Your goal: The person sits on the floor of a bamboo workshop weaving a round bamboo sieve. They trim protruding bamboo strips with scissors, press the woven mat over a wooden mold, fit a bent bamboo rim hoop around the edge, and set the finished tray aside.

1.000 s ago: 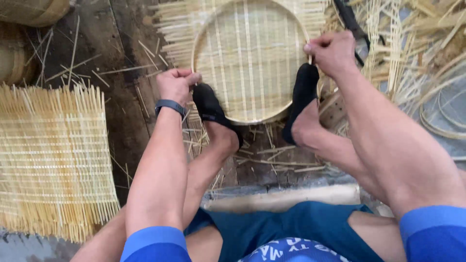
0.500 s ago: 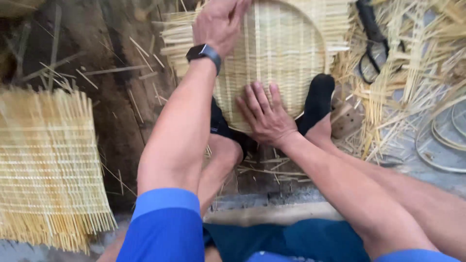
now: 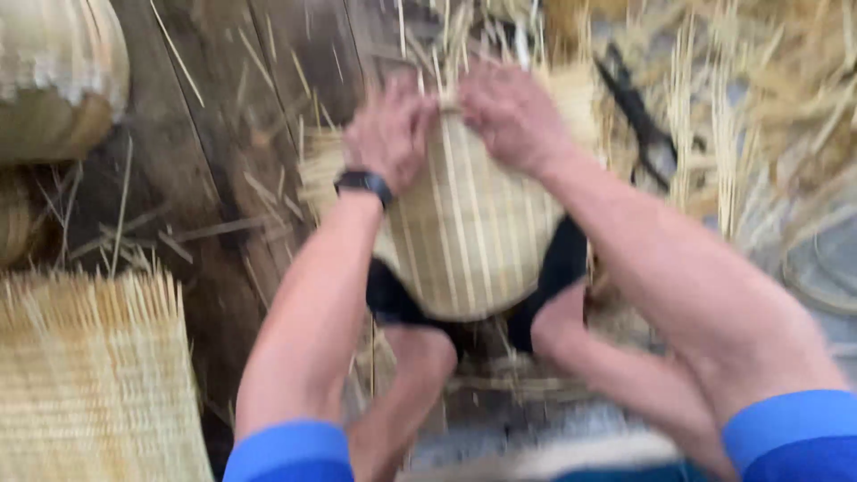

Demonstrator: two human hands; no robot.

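A round woven bamboo tray [image 3: 469, 241] lies on the wooden floor between my two black-socked feet. My left hand [image 3: 391, 132], with a black watch on the wrist, rests on the tray's far rim with fingers curled on it. My right hand [image 3: 511, 112] is beside it on the same far rim, fingers bent over the edge. The frame is blurred, so the exact grip of the fingers is unclear. Loose bamboo strips stick out beyond the far rim.
A square woven bamboo mat [image 3: 94, 379] lies at the lower left. A woven basket [image 3: 58, 76] stands at the upper left. Black shears [image 3: 638, 116] lie among loose bamboo strips [image 3: 759, 107] at the right. A round hoop [image 3: 826, 268] sits at the right edge.
My right hand has moved from the tray's near middle up to the far rim, next to my left hand. The view has shifted and blurred.
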